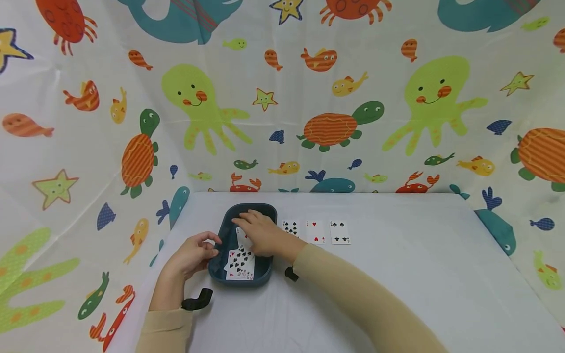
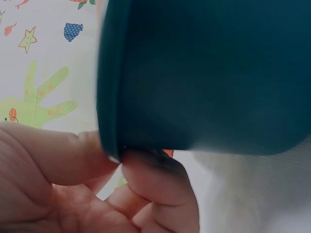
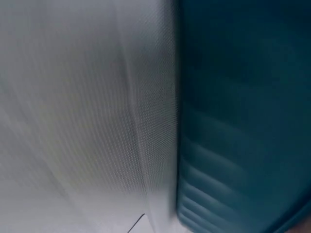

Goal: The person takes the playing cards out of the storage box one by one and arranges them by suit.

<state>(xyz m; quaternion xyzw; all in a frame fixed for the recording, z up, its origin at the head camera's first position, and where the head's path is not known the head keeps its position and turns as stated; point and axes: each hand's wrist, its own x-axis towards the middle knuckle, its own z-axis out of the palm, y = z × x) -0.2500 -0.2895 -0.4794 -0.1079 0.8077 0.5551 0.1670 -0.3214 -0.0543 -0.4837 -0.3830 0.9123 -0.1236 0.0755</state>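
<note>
Playing cards (image 1: pixel 240 262) heaped in dark teal plastic tray (image 1: pixel 263 274). Right hand (image 1: pixel 260 233) reaches in, fingers flat on cards. Left hand (image 1: pixel 192 255) pinches tray's left rim. Three cards (image 1: pixel 315 231) in row beside tray on white table (image 1: pixel 397 274); sea-creature cloth (image 1: pixel 331 98) behind.

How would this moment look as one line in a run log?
left hand: holds tray rim | right hand: on cards in tray | three cards on table

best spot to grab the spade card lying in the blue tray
Take the spade card by its near short edge, coming from above on the near side: it lies flat, face up, low inside the tray, and the right hand covers the far end.
</note>
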